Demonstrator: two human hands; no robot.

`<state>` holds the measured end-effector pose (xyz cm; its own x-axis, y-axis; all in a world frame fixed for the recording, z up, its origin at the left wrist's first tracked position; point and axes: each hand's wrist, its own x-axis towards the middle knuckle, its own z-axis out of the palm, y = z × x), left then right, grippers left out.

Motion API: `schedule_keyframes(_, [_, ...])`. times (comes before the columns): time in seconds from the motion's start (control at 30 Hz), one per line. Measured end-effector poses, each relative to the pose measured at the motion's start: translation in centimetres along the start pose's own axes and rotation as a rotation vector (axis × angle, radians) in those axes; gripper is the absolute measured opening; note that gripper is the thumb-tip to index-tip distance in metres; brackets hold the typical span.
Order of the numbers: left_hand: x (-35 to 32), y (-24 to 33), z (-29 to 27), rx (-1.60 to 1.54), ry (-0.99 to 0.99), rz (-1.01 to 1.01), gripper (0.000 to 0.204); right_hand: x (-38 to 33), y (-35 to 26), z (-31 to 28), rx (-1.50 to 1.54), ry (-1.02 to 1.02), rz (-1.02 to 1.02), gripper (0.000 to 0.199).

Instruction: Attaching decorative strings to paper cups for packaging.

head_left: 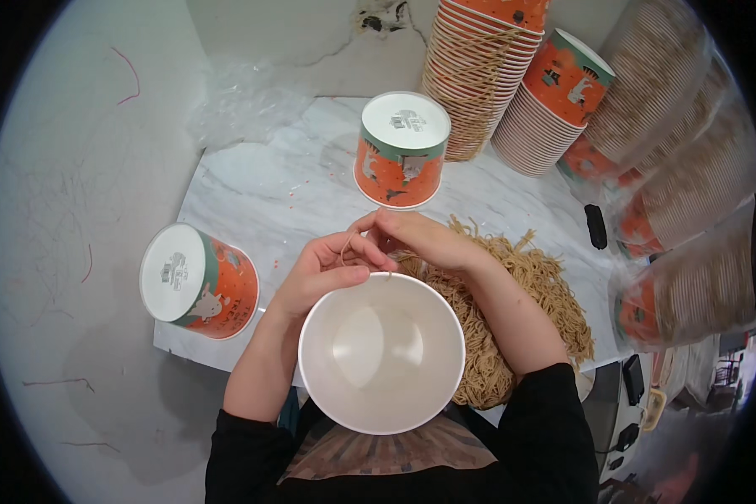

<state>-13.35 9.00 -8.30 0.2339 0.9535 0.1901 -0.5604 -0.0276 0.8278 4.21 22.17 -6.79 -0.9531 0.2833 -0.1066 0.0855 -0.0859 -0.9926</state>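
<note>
One white paper tub (381, 353), mouth up, nearest the body, overhanging the marble table (252, 197) front edge | left hand (328, 273) and right hand (416, 239) touching at its far rim, fingers pinched on a tan string (346, 249) | string pile (512, 294) right, reaching the edge | upturned orange tubs: one (200, 282) at left corner, one (401, 149) beyond; bare marble between | stacked tubs (479, 67) far right.

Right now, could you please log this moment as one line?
left hand: pinching string | right hand: pinching string | open paper bucket: below hands | string pile: on table
</note>
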Motion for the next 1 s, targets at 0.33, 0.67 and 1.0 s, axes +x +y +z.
schedule_keyframes(0.33, [-0.3, 0.3, 0.3, 0.001, 0.021, -0.141, 0.022, 0.0, 1.4, -0.4, 0.012, -0.004, 0.052, 0.038])
schedule_keyframes(0.67, [-0.6, 0.9, -0.7, 0.042, 0.171, -0.085, 0.019, -0.7, -2.1, -0.4, 0.492, 0.424, -0.489, 0.045])
schedule_keyframes(1.0, [-0.3, 0.6, -1.8, 0.048, 0.2, 0.005, 0.011, -6.1, -5.8, -5.1, 0.678, 0.734, -0.819, 0.029])
